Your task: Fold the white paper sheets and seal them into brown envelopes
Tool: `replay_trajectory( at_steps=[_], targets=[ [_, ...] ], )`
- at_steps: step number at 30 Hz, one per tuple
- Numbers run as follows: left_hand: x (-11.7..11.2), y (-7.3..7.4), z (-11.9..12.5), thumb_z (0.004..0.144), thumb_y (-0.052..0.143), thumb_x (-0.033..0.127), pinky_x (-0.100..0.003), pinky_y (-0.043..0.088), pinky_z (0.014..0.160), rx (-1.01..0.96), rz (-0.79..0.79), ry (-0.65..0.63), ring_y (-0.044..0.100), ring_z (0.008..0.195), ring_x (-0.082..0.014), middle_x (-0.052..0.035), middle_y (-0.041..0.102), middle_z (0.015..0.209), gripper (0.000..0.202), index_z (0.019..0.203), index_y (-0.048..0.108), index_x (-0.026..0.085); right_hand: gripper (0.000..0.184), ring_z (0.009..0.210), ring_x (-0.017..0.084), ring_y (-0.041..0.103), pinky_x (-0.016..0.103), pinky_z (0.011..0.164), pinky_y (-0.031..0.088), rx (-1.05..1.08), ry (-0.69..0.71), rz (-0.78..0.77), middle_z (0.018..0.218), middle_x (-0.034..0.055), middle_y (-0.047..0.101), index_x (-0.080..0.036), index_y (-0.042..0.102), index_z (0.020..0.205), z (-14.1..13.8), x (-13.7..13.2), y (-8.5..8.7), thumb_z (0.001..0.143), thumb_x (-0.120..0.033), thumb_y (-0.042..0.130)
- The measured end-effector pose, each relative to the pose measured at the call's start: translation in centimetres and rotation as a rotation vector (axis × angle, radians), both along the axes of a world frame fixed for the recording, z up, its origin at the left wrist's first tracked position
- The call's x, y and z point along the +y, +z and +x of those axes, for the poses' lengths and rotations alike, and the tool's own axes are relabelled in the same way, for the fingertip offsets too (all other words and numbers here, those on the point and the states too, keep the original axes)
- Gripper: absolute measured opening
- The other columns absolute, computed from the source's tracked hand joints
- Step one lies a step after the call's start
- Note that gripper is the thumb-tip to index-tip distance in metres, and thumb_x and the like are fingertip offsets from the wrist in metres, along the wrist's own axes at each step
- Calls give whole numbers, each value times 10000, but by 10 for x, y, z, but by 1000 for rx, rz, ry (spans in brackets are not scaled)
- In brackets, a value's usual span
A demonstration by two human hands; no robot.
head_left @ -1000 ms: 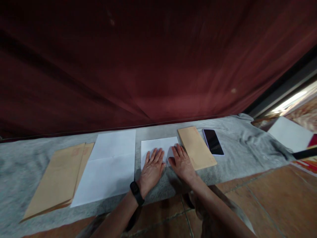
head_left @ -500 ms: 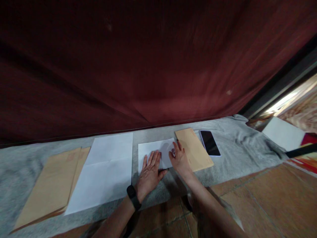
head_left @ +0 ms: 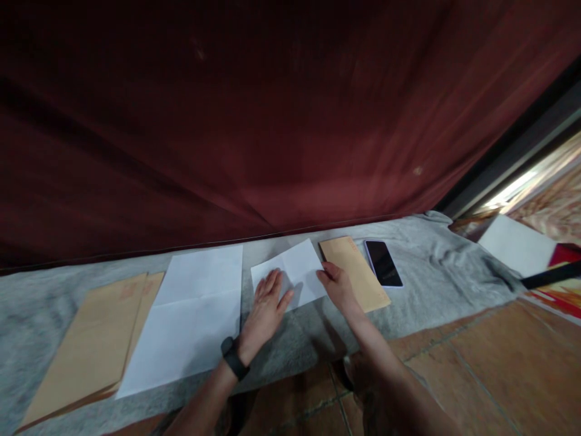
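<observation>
A folded sheet of white paper lies at a slant on the grey cloth, with faint creases on its face. My left hand rests flat on its left part, fingers stretched out. At the right edge of the paper, my right hand pinches it between thumb and fingers; part of the grip is hidden. Just right of that hand lies a brown envelope. To the left are larger white sheets, spread open with a crease across the middle.
Several brown envelopes overlap at the far left. A phone with a dark screen lies right of the single envelope. Behind the grey cloth hangs a dark red curtain. Tiled floor shows in front.
The folded paper has turned anticlockwise, its right side now raised toward the curtain. My right hand has closed on its right edge; my left hand has slid slightly left.
</observation>
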State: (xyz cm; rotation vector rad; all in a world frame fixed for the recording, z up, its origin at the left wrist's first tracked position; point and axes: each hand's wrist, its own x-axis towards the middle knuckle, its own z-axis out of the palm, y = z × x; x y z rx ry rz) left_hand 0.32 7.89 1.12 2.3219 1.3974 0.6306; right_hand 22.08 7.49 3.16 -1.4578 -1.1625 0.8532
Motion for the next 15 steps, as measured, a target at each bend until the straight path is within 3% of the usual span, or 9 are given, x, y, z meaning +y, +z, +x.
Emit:
replay_trajectory(
  at_steps=[5, 8, 10, 12, 15],
  targets=[
    [16, 30, -10, 1007, 446, 479, -478, 281, 1235, -374, 36, 176, 398, 1459, -270, -133, 467, 1552, 499, 1398, 568, 194, 302, 828, 198, 676, 295, 720, 544, 6, -159, 268, 930, 54, 755, -182, 712, 1057, -3, -9, 32, 930, -408, 558],
    [14, 46, -8, 959, 553, 499, -456, 280, 1231, -657, -106, 239, 447, 1422, -278, -116, 536, 1495, 469, 1313, 644, 206, 275, 940, 211, 714, 321, 819, 573, -191, -237, 437, 1041, 66, 766, -211, 703, 1147, -3, -19, 43, 983, -346, 528],
    [11, 53, -3, 923, 615, 519, -453, 358, 1183, -915, -319, 222, 492, 1385, -287, -105, 573, 1461, 479, 1300, 653, 225, 289, 1000, 206, 724, 330, 874, 583, -378, -161, 547, 1126, 69, 761, -236, 676, 1232, -6, -26, 46, 997, -264, 510],
    [8, 58, 2, 901, 635, 553, -455, 459, 1094, -1201, -586, 166, 556, 1322, -297, -111, 618, 1408, 524, 1311, 639, 226, 380, 1091, 198, 708, 344, 944, 578, -562, 4, 664, 1233, 75, 730, -243, 609, 1346, -12, -32, 47, 994, -173, 487],
    [7, 66, 0, 895, 614, 594, -444, 535, 989, -1541, -935, 172, 669, 1148, -298, -118, 737, 1195, 541, 1238, 669, 179, 479, 1219, 181, 648, 346, 1039, 544, -750, 232, 826, 1324, 92, 684, -198, 521, 1438, -29, -40, 48, 971, -92, 493]
  ],
)
